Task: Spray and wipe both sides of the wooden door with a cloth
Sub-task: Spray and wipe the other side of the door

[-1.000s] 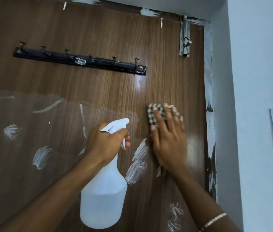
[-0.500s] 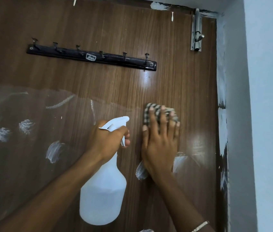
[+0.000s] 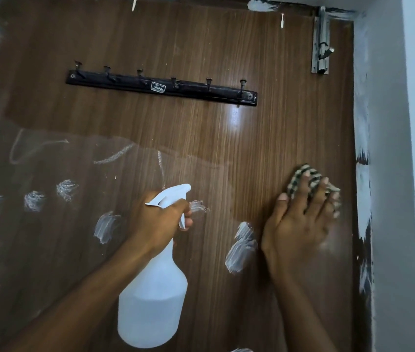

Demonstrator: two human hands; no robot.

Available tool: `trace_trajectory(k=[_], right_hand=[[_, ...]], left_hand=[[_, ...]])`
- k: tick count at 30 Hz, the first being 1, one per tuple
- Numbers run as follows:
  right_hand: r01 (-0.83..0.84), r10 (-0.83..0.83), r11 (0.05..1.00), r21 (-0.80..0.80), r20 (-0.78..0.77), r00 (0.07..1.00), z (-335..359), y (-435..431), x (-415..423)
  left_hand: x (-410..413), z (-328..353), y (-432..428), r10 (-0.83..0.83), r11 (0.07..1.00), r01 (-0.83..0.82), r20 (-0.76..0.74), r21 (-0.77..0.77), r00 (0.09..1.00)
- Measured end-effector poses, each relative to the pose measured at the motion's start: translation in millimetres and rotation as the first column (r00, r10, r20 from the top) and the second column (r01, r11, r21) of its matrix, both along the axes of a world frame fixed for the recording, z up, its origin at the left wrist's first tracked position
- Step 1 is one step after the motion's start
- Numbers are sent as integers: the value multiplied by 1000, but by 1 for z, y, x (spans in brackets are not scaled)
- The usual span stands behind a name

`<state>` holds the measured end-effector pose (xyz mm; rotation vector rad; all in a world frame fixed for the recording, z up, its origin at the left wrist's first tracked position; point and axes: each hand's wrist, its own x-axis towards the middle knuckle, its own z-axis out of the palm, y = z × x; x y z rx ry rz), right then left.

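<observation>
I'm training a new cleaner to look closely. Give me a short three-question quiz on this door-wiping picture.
1. True or false: the right hand presses the cloth flat on the door.
2. The left hand grips: A) a bottle B) a brush C) a sponge.
3. Fill in: the hook rail has ___ hooks.

Key: 1 true; 2 A; 3 six.
</observation>
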<state>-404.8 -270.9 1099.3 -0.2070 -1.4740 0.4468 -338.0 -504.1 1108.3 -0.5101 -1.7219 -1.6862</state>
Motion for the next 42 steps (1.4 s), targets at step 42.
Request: trace_trajectory(k=[42], right_hand=[[-96, 40, 789, 607, 105, 994, -59, -126, -16]], left_hand=[[-2, -11, -61, 109, 992, -109, 13, 57, 994]])
